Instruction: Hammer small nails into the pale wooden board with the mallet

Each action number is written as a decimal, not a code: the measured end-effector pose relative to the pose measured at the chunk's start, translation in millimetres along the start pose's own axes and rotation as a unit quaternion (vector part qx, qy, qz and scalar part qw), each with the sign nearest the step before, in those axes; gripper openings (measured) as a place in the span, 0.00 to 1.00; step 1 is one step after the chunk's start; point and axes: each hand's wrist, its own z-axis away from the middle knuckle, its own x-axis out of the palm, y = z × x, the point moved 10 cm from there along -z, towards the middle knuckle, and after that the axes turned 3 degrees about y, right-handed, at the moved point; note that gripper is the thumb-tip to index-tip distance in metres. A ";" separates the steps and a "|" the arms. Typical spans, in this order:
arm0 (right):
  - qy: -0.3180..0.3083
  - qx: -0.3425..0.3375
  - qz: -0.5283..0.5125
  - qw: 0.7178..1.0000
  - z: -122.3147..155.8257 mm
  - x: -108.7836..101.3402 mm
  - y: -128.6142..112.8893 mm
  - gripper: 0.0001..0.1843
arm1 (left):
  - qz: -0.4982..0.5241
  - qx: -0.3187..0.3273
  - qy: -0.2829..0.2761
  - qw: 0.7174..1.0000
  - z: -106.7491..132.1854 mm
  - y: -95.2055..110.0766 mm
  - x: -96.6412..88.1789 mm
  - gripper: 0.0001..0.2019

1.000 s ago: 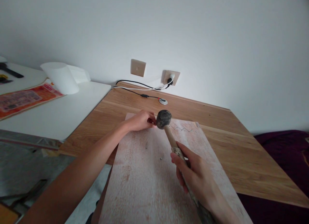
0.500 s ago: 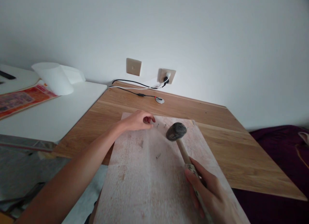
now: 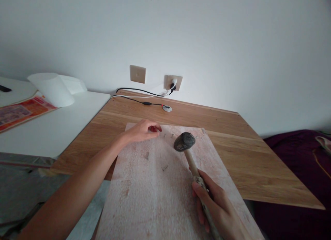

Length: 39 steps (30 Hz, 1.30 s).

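My right hand (image 3: 214, 202) is wrapped around the pale wooden handle of a mallet (image 3: 184, 141), whose dark, rounded head hovers over the far part of a whitish wooden board (image 3: 144, 198). My left hand (image 3: 144, 130) is near the board's far left edge, its fingers loosely curled and the thumb apart from the index finger; nothing shows between them. Just right of its fingertips a small nail (image 3: 164, 135) stands in the board. Another nail (image 3: 172, 135) stands between it and the mallet head. Closer to me a loose nail (image 3: 165, 168) lies flat.
A wooden desk (image 3: 248, 157) carries the board. Black and white cables (image 3: 147, 96) run along its back to a wall socket (image 3: 173, 82). On the left, a white table (image 3: 85, 119) holds a white roll (image 3: 53, 90) and a red-orange printed sheet (image 3: 26, 109). Purple fabric (image 3: 287, 150) lies at right.
The whole view has shifted slightly, with the scene moving left. Both hands and the mallet keep nearly the same places over the board.
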 end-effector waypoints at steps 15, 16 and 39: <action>0.026 0.022 0.014 0.999 -1.4 -2.3 9.8 0.44 | 0.005 0.003 0.011 1.000 0.9 1.6 -3.4 0.12; 0.026 0.022 0.016 0.999 -1.0 -2.2 9.1 0.44 | 0.005 0.008 0.024 1.000 1.1 4.0 -7.9 0.13; 0.036 0.021 0.034 0.999 2.9 -1.1 2.3 0.47 | -0.223 -0.004 -0.138 0.965 60.4 53.5 18.5 0.07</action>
